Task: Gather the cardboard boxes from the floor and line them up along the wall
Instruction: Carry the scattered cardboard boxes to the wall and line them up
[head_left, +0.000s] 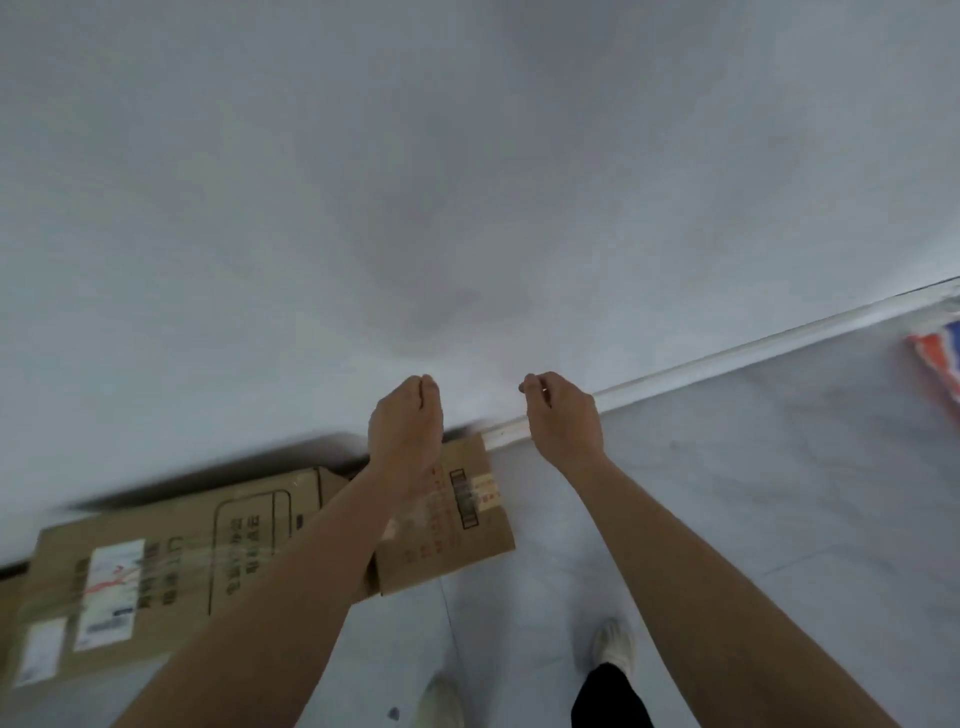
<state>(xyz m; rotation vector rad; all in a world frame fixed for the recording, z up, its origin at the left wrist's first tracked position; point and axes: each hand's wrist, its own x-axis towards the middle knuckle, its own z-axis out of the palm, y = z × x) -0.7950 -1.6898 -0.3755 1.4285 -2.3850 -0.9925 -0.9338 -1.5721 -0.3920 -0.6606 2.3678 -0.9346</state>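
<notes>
Two brown cardboard boxes stand side by side on the floor against the white wall. The larger box, with white labels and black print, is at lower left. A smaller box with a barcode label sits just right of it. My left hand hangs in the air above the smaller box, fingers loosely curled, holding nothing. My right hand hovers to the right near the baseboard, also loosely curled and empty.
Pale grey floor stretches to the right of the boxes. A red, white and blue object lies at the far right edge by the wall. My feet in light shoes stand on the floor below the boxes.
</notes>
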